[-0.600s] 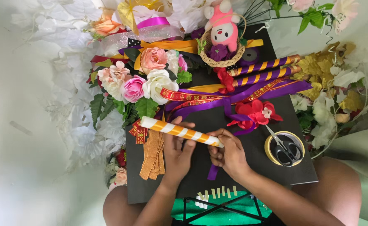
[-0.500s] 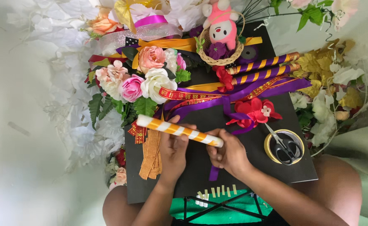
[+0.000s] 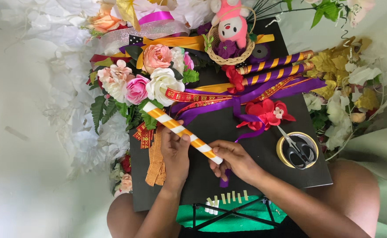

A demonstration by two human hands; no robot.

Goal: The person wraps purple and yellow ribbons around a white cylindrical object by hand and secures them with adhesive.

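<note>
A black board [image 3: 246,145] fills the middle of the frame, resting across the person's lap. White artificial blooms and leaves [image 3: 74,110] spread around its left and upper edges, with gold and white leaves [image 3: 356,83] at the right edge. On the board's upper left lies a cluster of pink, peach and white fabric roses [image 3: 145,79]; purple and red ribbons [image 3: 255,94] run across the centre to a red fabric flower [image 3: 268,113]. Two purple-and-gold striped tubes [image 3: 275,68] lie at upper right beside a small wicker basket [image 3: 228,55] holding a pink plush toy [image 3: 231,22]. Scissors [image 3: 297,147] rest on a yellow tape roll [image 3: 283,152] at right.

At lower centre, the orange-and-white striped tube [image 3: 182,132] slants from upper left to lower right. The left hand [image 3: 175,154] has fingers curled around its middle; the right hand [image 3: 235,161] pinches its lower end.
</note>
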